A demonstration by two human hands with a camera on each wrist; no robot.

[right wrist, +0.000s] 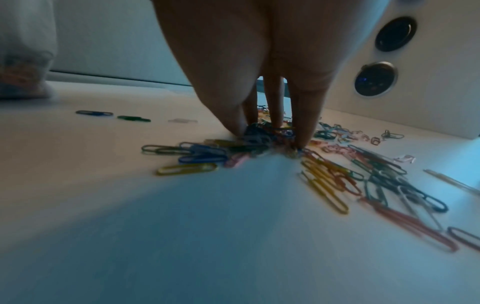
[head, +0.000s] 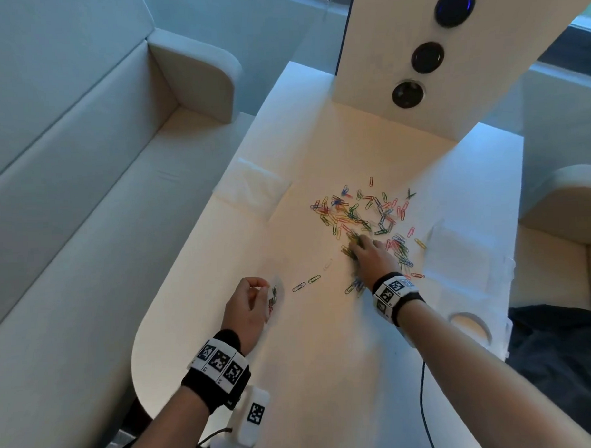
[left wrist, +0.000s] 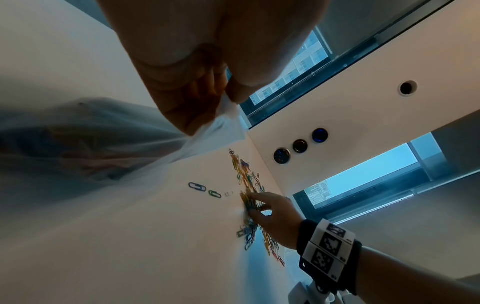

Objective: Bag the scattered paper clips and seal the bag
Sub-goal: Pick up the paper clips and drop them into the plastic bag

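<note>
From the head view, the paper clips (head: 364, 218) lie scattered across the white table (head: 325, 340), just before the upright panel with three round sockets (head: 425, 56). The right hand (head: 372, 258) comes down on the near edge of that heap, fingers bent into it. The left hand (head: 248, 304), well left of the heap, pinches a clear bag (head: 273, 296) with a few clips inside.

In the left wrist view, thumb and fingers (left wrist: 197, 98) nip the bag's rim (left wrist: 228, 115); the film is thin and limp, so it wants holding at the mouth to stay open.

In the right wrist view, the fingertips (right wrist: 302, 139) close narrowly around a small cluster. The clips look light, stiff and slippery; I judge a gathered bunch lifts better than single ones, though some may slip out.
</note>
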